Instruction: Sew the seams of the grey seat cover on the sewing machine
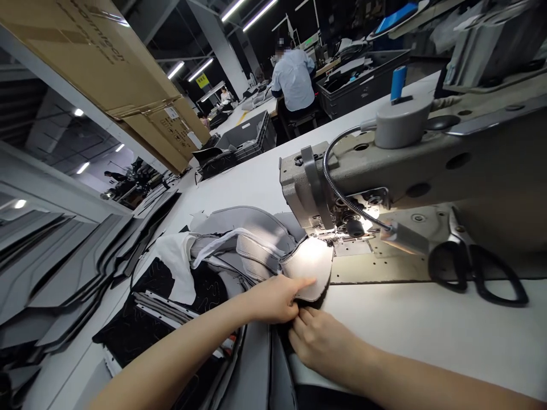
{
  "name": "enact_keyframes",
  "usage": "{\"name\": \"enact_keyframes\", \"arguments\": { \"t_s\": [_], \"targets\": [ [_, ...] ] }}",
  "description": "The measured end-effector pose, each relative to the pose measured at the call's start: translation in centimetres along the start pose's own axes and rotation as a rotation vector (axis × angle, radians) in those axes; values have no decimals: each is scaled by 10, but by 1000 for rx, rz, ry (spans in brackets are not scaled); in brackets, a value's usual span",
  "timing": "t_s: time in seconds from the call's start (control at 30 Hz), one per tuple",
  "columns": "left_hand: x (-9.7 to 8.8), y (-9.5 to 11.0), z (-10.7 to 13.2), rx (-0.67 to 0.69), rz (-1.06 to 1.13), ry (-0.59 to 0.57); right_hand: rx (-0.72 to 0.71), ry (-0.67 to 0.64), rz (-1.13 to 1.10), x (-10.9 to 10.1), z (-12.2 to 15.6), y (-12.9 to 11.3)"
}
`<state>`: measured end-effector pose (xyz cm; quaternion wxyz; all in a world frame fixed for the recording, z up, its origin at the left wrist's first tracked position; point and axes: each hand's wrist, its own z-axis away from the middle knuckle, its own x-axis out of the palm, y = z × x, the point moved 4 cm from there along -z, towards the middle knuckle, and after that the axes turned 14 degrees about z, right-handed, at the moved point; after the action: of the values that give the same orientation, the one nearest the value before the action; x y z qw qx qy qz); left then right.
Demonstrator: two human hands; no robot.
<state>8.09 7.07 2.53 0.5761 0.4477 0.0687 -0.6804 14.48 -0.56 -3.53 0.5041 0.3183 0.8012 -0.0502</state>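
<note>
A light grey fabric panel (pixel 308 263) with a dark edge lies lit under the head of a sewing machine (pixel 342 188). My left hand (pixel 277 297) grips the panel's near side, its index finger stretched over the top and the other fingers curled. Close below it, my right hand (pixel 318 339) is closed on the dark lower edge of the same piece; its fingertips are partly hidden. Grey and black sewn fabric (pixel 256 256) bunches to the left of the panel, with a white cloth strip (pixel 179 265) on it.
Black-handled scissors (pixel 474 262) rest on the machine bed at the right. Stacked grey panels (pixel 64 262) fill the left side. Cardboard boxes (pixel 98 68) stand at the upper left. Beyond the white table (pixel 248 182) are a grey crate (pixel 252 136) and a seated person (pixel 294 80).
</note>
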Motion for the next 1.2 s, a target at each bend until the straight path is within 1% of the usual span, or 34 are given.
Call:
{"name": "enact_keyframes", "arguments": {
  "t_s": [0.17,0.27,0.37,0.47,0.6,0.73,0.87,0.97,1.07,1.13,1.2],
  "targets": [
    [16,12,-3,-29,49,20,118,106,-28,-13,31,8],
    [20,16,-11,-15,86,46,185,128,3,-16,41,15],
    [18,17,-21,-4,94,96,213,138,20,-15,45,24],
    [15,19,-30,-19,78,132,203,154,21,-12,47,35],
    [8,26,-42,-9,43,195,192,180,36,-8,50,50],
    [-1,31,-53,5,19,251,183,176,53,-4,50,64],
    [-8,37,-65,61,0,317,166,170,85,-1,48,76],
    [-9,39,-72,87,-29,346,166,170,112,-3,50,80],
    [-7,38,-75,79,-49,369,177,129,101,-2,52,80],
    [-6,37,-77,72,-49,390,197,104,91,0,53,82],
    [-5,37,-79,81,-59,415,220,108,90,1,54,87]
  ]
}}
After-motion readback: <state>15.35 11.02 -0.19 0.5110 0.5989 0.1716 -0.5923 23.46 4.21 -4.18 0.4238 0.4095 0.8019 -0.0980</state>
